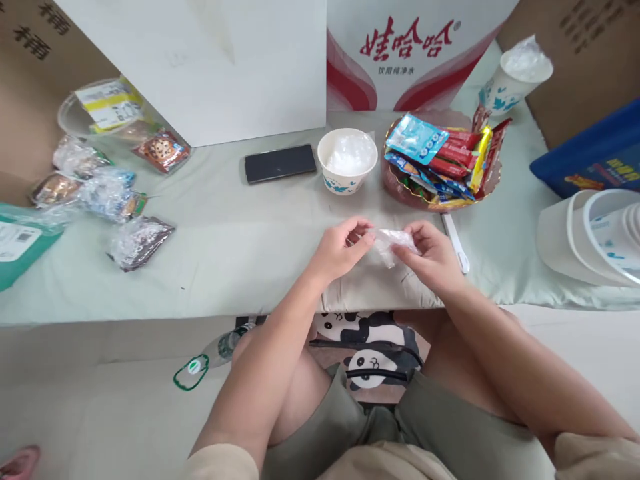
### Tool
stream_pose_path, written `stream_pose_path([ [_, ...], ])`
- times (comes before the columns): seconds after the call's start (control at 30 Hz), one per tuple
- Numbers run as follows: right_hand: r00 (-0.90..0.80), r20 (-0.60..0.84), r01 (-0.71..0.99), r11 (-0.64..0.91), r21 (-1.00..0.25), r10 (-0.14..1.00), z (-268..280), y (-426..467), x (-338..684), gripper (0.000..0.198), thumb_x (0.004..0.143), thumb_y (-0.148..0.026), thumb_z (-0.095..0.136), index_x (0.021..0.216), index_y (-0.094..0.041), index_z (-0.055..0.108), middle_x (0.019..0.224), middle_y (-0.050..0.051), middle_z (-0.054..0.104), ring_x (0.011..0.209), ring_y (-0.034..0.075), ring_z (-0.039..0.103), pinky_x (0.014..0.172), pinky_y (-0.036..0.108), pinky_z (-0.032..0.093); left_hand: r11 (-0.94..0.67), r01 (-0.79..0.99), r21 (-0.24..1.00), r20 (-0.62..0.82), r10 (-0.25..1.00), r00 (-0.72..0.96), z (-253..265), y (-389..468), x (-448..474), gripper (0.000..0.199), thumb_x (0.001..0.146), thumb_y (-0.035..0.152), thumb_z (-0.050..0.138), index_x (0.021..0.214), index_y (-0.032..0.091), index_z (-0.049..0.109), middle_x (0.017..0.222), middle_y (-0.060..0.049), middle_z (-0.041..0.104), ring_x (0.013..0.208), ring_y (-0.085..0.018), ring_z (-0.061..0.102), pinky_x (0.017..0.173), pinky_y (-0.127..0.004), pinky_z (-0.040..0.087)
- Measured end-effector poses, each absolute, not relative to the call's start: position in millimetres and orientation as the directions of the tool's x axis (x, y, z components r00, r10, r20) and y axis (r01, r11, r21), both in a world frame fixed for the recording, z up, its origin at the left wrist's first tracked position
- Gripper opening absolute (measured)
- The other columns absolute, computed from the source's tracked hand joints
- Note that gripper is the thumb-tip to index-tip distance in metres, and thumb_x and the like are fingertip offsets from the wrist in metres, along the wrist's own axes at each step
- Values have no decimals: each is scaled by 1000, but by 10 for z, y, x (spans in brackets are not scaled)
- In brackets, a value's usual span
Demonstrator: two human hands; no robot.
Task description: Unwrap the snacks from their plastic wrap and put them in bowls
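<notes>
Head view: left hand (345,248) and right hand (434,259) pinch opposite ends of plastic (389,244) over counter (235,260), near cup (345,181). Hard pull could tear thin plastic; loose pinch could drop it.

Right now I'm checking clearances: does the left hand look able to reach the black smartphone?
Probably yes: only pale green tablecloth lies between the left hand and the black smartphone, though that hand seems to pinch clear plastic film.
</notes>
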State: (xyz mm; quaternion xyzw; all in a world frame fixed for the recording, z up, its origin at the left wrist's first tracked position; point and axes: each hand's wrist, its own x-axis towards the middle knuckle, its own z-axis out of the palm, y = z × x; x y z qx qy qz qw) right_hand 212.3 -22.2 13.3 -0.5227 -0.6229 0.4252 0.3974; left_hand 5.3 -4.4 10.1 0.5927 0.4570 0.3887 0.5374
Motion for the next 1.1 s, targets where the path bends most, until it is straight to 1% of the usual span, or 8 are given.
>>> stream_pose_path([
  [0.13,-45,361,566,321,-759,932,548,79,2074,26,78,-32,76,79,-26,51,71,-1,54,65,16,50,61,33,42,9,117,993,-32,981,194,133,-17,-82,23,88,41,60,83,19,65,74,0,63,70,-13,56,66,-27,44],
  [0.27,-268,421,723,470,-506,867,983,857,1742,20,77,-19,77,83,-28,60,80,4,63,86,26,63,81,42,52,5,125,992,-29,981,190,186,4,-162,22,88,38,61,75,20,63,68,2,59,65,-12,52,64,-28,42],
  [0.5,-410,-464,912,355,-206,786,1098,1863,1011,35,91,-29,57,64,-11,69,69,0,69,73,12,71,71,29,47,24,41,999,-30,989,146,234,49,-183,18,84,30,57,69,19,57,60,5,49,59,-10,42,61,-28,35],
  [0.63,-413,-551,892,444,-84,725,1037,1837,778,22,63,-3,75,53,-20,64,53,0,63,60,18,64,65,35,52,37,-2,999,-37,997,70,290,64,-289,19,82,31,56,66,19,55,57,6,44,59,-10,39,61,-27,31],
  [0.77,-356,-670,854,518,50,651,1239,1765,678,16,68,-7,63,64,-21,68,62,2,68,62,20,65,65,33,52,54,-225,973,-77,993,-94,395,47,-460,20,80,32,57,65,19,53,55,7,39,55,-8,35,56,-26,27],
  [0.93,-499,-387,818,569,86,776,1611,1646,236,22,84,-22,57,99,-22,73,82,6,73,69,21,65,71,37,50,69,-588,806,-251,939,-234,536,11,-742,19,77,27,58,62,19,50,51,9,28,48,-6,23,49,-23,19],
  [1.03,-750,-91,661,735,-149,656,1450,1558,-434,35,86,-29,58,118,-21,70,97,7,73,82,21,67,78,35,52,-10,-779,626,-377,871,-315,578,33,-966,19,74,22,57,59,19,45,50,10,22,45,-5,17,47,-22,13],
  [1.1,-858,14,505,848,-158,513,1194,1568,-996,46,83,-25,62,129,-20,66,122,10,69,100,25,67,88,38,53,-73,-910,408,-490,823,-286,586,52,-1129,20,74,21,53,58,20,40,50,9,18,43,-5,15,45,-22,12],
])
